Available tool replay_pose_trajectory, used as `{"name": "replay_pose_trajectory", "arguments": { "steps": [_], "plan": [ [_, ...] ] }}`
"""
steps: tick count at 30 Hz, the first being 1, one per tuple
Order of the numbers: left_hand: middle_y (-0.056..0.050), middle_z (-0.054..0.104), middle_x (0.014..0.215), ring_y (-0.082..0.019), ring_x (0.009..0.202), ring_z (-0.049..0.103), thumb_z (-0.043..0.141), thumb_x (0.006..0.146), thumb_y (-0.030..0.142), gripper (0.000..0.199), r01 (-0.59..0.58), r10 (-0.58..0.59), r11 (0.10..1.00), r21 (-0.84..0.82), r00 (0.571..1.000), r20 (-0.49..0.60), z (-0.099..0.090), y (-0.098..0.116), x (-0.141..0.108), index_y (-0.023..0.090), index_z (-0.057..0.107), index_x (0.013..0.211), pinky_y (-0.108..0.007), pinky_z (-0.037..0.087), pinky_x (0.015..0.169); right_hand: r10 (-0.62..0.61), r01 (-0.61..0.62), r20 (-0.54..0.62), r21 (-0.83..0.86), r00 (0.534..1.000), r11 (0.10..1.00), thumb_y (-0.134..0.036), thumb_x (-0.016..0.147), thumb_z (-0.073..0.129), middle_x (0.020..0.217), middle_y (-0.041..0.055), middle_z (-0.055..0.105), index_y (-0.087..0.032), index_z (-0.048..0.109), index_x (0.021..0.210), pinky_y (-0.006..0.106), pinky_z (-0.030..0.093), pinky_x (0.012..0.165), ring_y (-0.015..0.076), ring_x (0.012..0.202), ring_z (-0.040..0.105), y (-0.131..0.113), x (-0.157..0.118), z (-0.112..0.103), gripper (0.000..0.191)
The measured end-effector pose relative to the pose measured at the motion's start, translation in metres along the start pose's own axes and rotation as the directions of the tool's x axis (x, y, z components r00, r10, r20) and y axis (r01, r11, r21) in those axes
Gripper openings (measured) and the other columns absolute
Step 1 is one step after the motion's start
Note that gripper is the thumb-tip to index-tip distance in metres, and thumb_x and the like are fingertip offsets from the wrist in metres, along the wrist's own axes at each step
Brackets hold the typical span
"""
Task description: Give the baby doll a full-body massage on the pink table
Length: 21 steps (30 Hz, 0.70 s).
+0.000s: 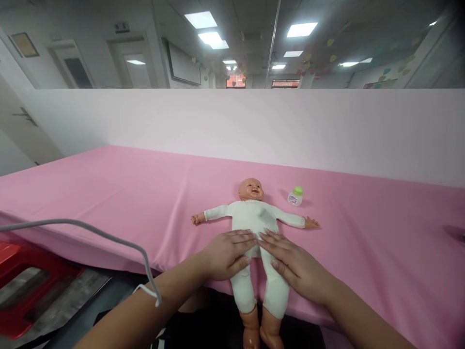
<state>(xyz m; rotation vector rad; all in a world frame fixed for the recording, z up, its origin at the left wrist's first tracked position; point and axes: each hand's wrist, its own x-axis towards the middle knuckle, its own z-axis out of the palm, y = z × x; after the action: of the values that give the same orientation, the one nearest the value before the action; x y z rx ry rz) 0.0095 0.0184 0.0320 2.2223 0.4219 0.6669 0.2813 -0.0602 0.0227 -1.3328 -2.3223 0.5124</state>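
A baby doll (pixel 250 213) with a white cloth body lies on its back, arms stretched out to both sides and feet toward me, past the table's near edge. My left hand (pixel 230 252) lies flat on the left of its lower belly and hip, fingers extended. On the other side my right hand (pixel 292 261) rests over the lower belly and upper leg, its fingers also straight. The fingertips of both hands nearly meet at the middle. To the right of the doll's head stands a small clear bottle (pixel 295 198) with a green cap.
A pink sheet (pixel 145 194) covers the wide table. Behind it rises a white wall (pixel 218 121) with a mirror or glass panel (pixel 247 43) above. A grey cable (pixel 90 225) arches over at the left, near my left forearm. A red plastic stool (pixel 22 286) stands lower left.
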Motion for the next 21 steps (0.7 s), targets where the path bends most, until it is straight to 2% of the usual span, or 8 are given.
{"name": "replay_pose_trajectory", "arguments": {
  "steps": [2, 5, 10, 13, 16, 19, 21],
  "plan": [
    [-0.009, 0.054, 0.155, -0.034, 0.148, 0.048, 0.058, 0.099, 0.035, 0.052, -0.073, 0.069, 0.995, 0.071, 0.996, 0.057, 0.002, -0.008, 0.005, 0.03, 0.058, 0.15, -0.052, 0.026, 0.128, -0.039, 0.039, 0.013, 0.006, 0.999, 0.999, -0.047, 0.108, 0.045, 0.165, -0.0002, 0.042, -0.036, 0.043, 0.159, 0.062, 0.029, 0.127, 0.0305, 0.156, 0.034, 0.005, 0.004, -0.004, 0.052],
    [-0.011, 0.052, 0.157, -0.036, 0.148, 0.047, 0.057, 0.098, 0.038, 0.056, -0.116, 0.105, 0.988, 0.103, 0.989, 0.107, -0.002, -0.019, 0.01, 0.027, 0.055, 0.153, -0.052, 0.025, 0.128, -0.103, 0.102, 0.048, 0.017, 0.994, 0.995, -0.045, 0.108, 0.045, 0.164, 0.0008, 0.045, -0.035, 0.044, 0.159, 0.061, 0.03, 0.127, 0.0299, 0.154, 0.037, 0.012, 0.01, -0.012, 0.051],
    [-0.013, 0.056, 0.154, -0.037, 0.149, 0.046, 0.062, 0.095, 0.045, 0.059, -0.106, 0.093, 0.992, 0.069, 0.981, 0.169, -0.017, -0.031, 0.014, 0.026, 0.059, 0.15, -0.052, 0.025, 0.128, -0.191, 0.192, 0.125, -0.003, 0.974, 0.981, -0.042, 0.109, 0.044, 0.164, 0.0023, 0.045, -0.033, 0.034, 0.164, 0.057, 0.027, 0.128, 0.0277, 0.155, 0.036, 0.02, 0.013, -0.022, 0.056],
    [-0.015, 0.054, 0.155, -0.037, 0.149, 0.045, 0.06, 0.096, 0.044, 0.062, -0.169, 0.141, 0.979, 0.116, 0.966, 0.217, -0.022, -0.036, 0.018, 0.023, 0.055, 0.154, -0.052, 0.026, 0.128, -0.213, 0.217, 0.151, -0.008, 0.965, 0.976, -0.044, 0.109, 0.043, 0.166, 0.0032, 0.041, -0.032, 0.029, 0.165, 0.055, 0.027, 0.129, 0.0267, 0.156, 0.034, 0.025, 0.017, -0.023, 0.059],
    [-0.017, 0.056, 0.153, -0.037, 0.146, 0.049, 0.058, 0.098, 0.043, 0.059, -0.217, 0.184, 0.962, 0.166, 0.963, 0.197, -0.025, -0.039, 0.025, 0.021, 0.056, 0.153, -0.051, 0.031, 0.126, -0.211, 0.214, 0.135, -0.008, 0.968, 0.977, -0.051, 0.107, 0.048, 0.169, 0.0045, 0.035, -0.031, 0.027, 0.166, 0.056, 0.026, 0.129, 0.0292, 0.157, 0.033, 0.035, 0.029, -0.022, 0.066],
    [-0.017, 0.058, 0.151, -0.037, 0.143, 0.054, 0.056, 0.099, 0.046, 0.055, -0.213, 0.19, 0.954, 0.211, 0.974, 0.127, -0.025, -0.047, 0.033, 0.022, 0.061, 0.148, -0.052, 0.033, 0.125, -0.156, 0.161, 0.1, -0.037, 0.983, 0.986, -0.059, 0.103, 0.052, 0.171, 0.0044, 0.03, -0.031, 0.029, 0.166, 0.057, 0.024, 0.129, 0.0319, 0.157, 0.03, 0.051, 0.047, -0.023, 0.072],
    [-0.019, 0.06, 0.15, -0.037, 0.14, 0.056, 0.054, 0.099, 0.051, 0.058, -0.244, 0.22, 0.936, 0.253, 0.968, 0.119, -0.024, -0.054, 0.039, 0.017, 0.062, 0.146, -0.053, 0.036, 0.123, -0.115, 0.123, 0.107, -0.072, 0.988, 0.99, -0.063, 0.102, 0.051, 0.172, 0.0048, 0.027, -0.029, 0.03, 0.166, 0.056, 0.022, 0.13, 0.0321, 0.158, 0.028, 0.062, 0.059, -0.026, 0.075]
  ]
}}
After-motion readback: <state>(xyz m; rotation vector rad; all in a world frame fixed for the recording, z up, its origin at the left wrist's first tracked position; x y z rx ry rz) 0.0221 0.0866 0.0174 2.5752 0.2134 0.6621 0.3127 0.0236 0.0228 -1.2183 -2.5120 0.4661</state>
